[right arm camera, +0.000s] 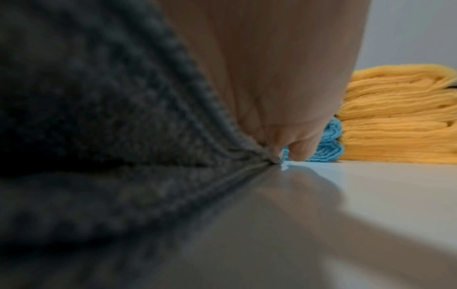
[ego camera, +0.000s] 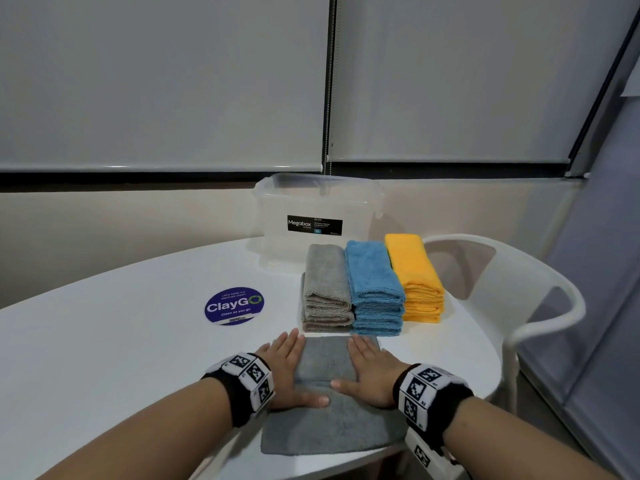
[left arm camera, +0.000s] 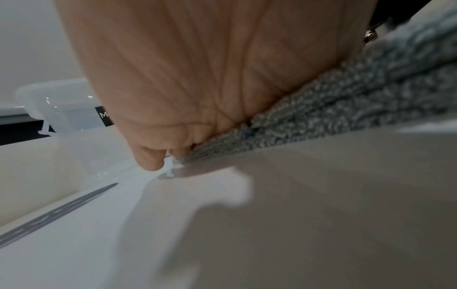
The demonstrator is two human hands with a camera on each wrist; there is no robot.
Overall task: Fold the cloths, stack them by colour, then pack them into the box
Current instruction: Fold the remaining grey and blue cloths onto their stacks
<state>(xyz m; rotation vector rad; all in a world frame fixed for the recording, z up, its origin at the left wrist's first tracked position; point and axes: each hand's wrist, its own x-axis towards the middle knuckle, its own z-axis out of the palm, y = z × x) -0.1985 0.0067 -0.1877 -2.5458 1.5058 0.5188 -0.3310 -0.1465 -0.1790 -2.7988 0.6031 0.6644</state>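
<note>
Left hand point(ego camera: 289, 370) and right hand point(ego camera: 372, 372) flat, fingers spread, pressing grey cloth point(ego camera: 325, 368) (half-folded); uneven pressure risks skewed crease.

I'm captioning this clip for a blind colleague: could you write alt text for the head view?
Both hands, left hand and right hand, press flat on a grey cloth on a white table. Behind stand grey, blue and yellow folded stacks and a clear box.
</note>
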